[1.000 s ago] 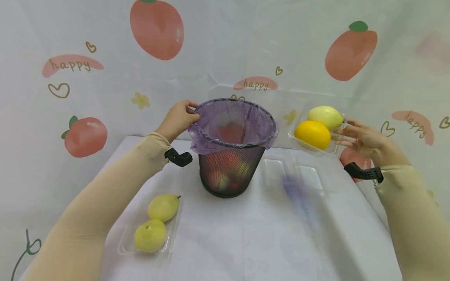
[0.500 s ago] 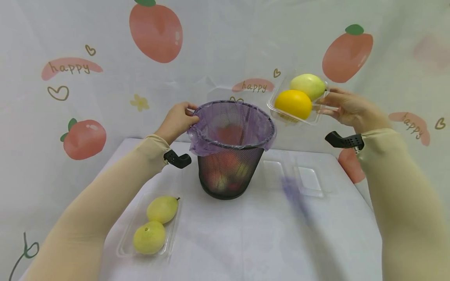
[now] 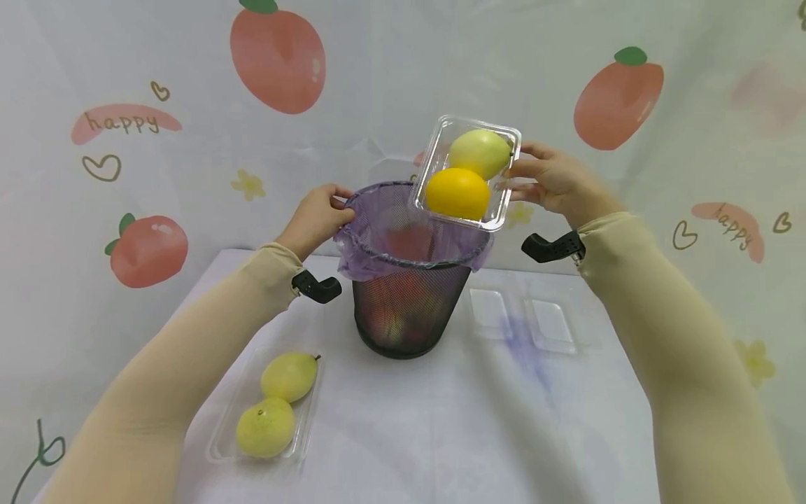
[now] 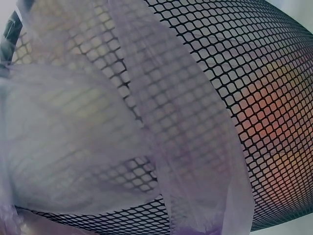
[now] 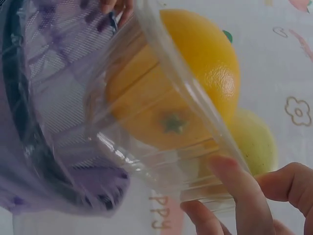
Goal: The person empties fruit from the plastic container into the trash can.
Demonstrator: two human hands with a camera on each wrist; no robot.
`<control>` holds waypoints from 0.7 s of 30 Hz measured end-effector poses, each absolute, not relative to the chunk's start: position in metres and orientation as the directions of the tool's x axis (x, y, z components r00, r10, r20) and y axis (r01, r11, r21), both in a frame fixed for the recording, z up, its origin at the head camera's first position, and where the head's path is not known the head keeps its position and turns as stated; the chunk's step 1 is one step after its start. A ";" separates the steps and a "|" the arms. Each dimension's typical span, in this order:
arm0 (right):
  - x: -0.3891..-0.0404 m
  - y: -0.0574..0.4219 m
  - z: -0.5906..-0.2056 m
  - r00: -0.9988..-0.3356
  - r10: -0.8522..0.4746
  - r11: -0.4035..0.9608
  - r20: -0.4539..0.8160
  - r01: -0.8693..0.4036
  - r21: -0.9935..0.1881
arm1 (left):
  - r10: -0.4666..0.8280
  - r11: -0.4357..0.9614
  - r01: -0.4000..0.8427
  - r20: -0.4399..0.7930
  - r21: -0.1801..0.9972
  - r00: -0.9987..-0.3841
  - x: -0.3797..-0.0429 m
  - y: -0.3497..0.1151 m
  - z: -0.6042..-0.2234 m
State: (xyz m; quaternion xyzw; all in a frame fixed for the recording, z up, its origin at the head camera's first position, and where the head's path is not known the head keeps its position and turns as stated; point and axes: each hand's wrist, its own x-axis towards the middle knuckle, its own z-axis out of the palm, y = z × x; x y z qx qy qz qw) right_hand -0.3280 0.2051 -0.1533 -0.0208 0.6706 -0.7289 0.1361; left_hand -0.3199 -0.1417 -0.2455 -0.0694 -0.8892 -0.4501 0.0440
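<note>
My left hand grips the left rim of a black mesh bin lined with a purple plastic bag. Reddish and yellowish shapes show through the mesh. With thumb and fingers, my right hand pinches the right edge of a clear plastic tray. An orange and a yellow-green pear lie in this tray, which is tilted over the bin's right rear rim. Close up in the right wrist view, the orange bulges above the tray wall. Mesh and bag fill the left wrist view.
At the front left, another clear tray bears two yellow-green pears. Right of the bin, clear plastic trays lie on the white-covered table, by a blurred purple patch. A fruit-printed cloth hangs behind.
My right hand has carried the tray with the orange and pear up and leftward, from right of the bin to over its rim. My left hand has stayed on the rim.
</note>
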 end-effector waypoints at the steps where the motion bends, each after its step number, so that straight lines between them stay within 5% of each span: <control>1: -0.328 0.201 -0.155 -0.966 -0.212 -0.057 -0.150 0.166 -0.984 | 0.083 0.584 0.164 0.142 0.795 -0.986 -0.320 -0.141 -0.246; 21: -0.328 0.168 -0.168 -0.991 -0.134 0.187 0.029 -0.054 -0.981 | 0.089 0.590 0.162 0.135 0.791 -0.987 -0.318 -0.141 -0.245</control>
